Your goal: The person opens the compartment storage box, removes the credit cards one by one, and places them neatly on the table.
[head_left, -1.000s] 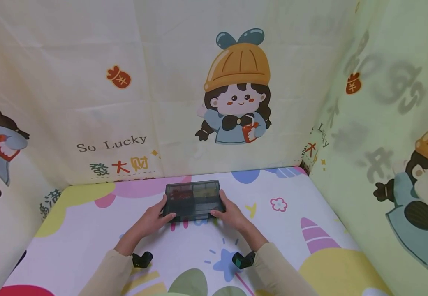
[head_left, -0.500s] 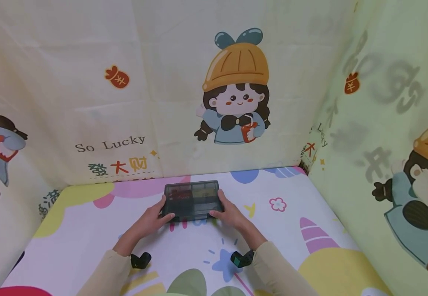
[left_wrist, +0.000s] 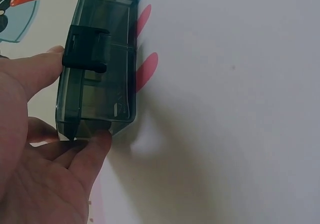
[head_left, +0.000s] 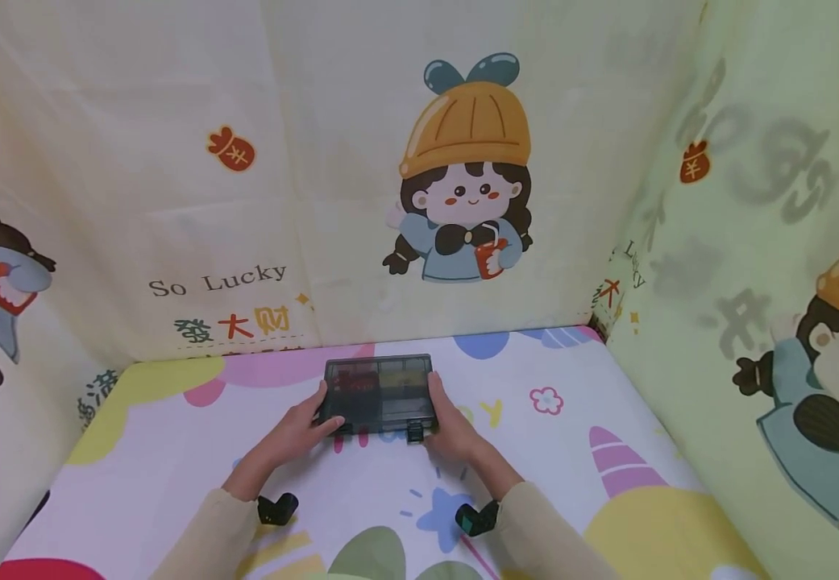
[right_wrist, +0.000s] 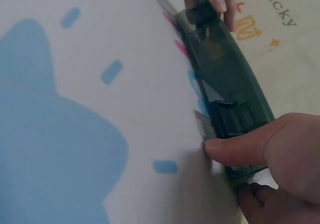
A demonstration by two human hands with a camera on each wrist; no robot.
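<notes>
A dark translucent plastic compartment case (head_left: 379, 395) with its lid down is held between both hands, close over the patterned tabletop. Reddish and yellowish contents show dimly through the lid. My left hand (head_left: 303, 423) grips the left end, fingers at the side and thumb by the left latch (left_wrist: 86, 48), which lies flat against the front. At the right end, my right hand (head_left: 451, 423) holds the side with its fingers. The right latch (head_left: 415, 432) stands out from the front edge, flipped outward. In the right wrist view the right thumb (right_wrist: 235, 149) lies across the front beside that latch.
Beneath the case is a table cover (head_left: 557, 451) printed with colourful shapes. A cartoon-printed cloth wall (head_left: 346, 201) rises at the table's back edge, and similar cloth stands at left and right. A small black camera (head_left: 277, 509) sits on each wrist.
The right thumb has moved off the top of the front edge and down. The right latch has swung outward from the case. The left hand and the case have hardly moved.
</notes>
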